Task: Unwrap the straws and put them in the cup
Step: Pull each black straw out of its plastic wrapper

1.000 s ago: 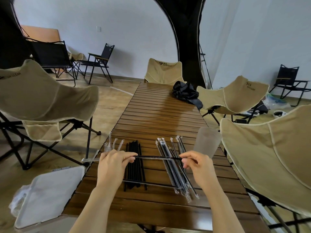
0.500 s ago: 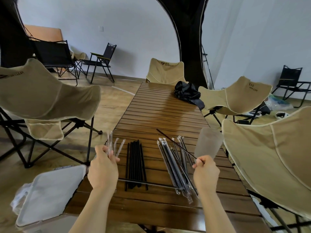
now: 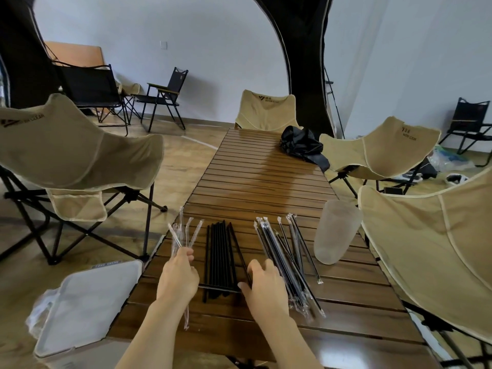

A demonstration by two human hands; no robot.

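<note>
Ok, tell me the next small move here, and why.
Probably move the right hand across to the wrapped straws and pick one. The bare straw at its fingers already lies against the unwrapped pile, many remain wrapped, and the left hand grips only empty wrappers.

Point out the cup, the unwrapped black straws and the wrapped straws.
cup (image 3: 336,233): head view, frosted side wall.
unwrapped black straws (image 3: 219,254): head view, middle of the bundle.
wrapped straws (image 3: 279,259): head view, middle of the pile.
</note>
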